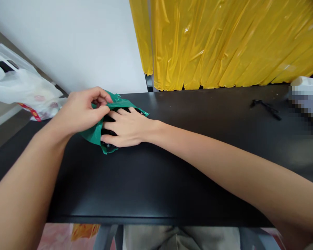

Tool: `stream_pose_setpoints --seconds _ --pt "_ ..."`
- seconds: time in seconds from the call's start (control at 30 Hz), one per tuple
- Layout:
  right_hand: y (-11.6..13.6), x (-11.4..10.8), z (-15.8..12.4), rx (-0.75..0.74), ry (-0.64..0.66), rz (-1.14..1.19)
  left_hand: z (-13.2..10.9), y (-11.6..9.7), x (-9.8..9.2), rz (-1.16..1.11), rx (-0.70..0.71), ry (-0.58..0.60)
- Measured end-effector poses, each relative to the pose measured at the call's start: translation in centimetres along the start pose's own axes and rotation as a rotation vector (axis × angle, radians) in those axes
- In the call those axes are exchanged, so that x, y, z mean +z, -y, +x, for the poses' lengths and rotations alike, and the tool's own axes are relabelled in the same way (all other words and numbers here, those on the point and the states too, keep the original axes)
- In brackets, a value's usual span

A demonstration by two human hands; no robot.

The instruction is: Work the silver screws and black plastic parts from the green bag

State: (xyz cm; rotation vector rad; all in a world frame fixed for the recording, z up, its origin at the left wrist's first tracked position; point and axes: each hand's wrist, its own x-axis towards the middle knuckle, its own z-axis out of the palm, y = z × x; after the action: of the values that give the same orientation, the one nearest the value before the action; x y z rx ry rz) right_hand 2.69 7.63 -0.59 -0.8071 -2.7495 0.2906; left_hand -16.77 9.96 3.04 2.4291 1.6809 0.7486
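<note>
A green plastic bag [93,134] lies on the black table [151,184], its mouth facing right. My left hand [83,108] pinches the upper edge of that mouth between thumb and fingers, holding it raised. Into the opening reaches my right hand [129,128], palm down with fingers spread. Its fingertips are partly hidden by the bag and rest over black contents [109,133] with small shiny spots. What these contents are I cannot make out.
White plastic bags [28,86] with red print stand at the table's left end. A yellow plastic curtain [211,45] and a white panel [80,45] rise behind the table. Toward the right lie a small black object [266,108] and a partly pixelated white item [307,83].
</note>
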Motion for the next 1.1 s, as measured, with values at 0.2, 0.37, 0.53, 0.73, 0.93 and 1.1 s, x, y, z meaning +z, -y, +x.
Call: stream_pose_setpoints --seconds 0.2,0.37,0.53,0.73,0.93,1.1 --pt "-0.1 0.1 0.4 0.076 0.021 0.070 0.0 -0.3 0.0 0.012 0.022 -0.022" --pt "0.2 -0.4 0.7 0.038 0.109 0.036 0.0 0.1 0.1 0.052 0.030 -0.002" --pt "0.4 -0.6 -0.1 0.015 0.100 0.015 -0.1 0.2 0.1 0.068 0.025 0.001" --pt "0.3 -0.7 -1.9 0.000 0.062 -0.042 -0.1 -0.1 -0.2 0.088 -0.003 0.070" --pt "0.3 -0.6 -2.8 -0.026 0.021 -0.040 0.2 0.2 0.5 0.034 -0.055 0.062" --pt "0.3 -0.8 -3.0 -0.025 0.037 -0.012 0.6 0.6 1.6 0.009 -0.028 0.121"
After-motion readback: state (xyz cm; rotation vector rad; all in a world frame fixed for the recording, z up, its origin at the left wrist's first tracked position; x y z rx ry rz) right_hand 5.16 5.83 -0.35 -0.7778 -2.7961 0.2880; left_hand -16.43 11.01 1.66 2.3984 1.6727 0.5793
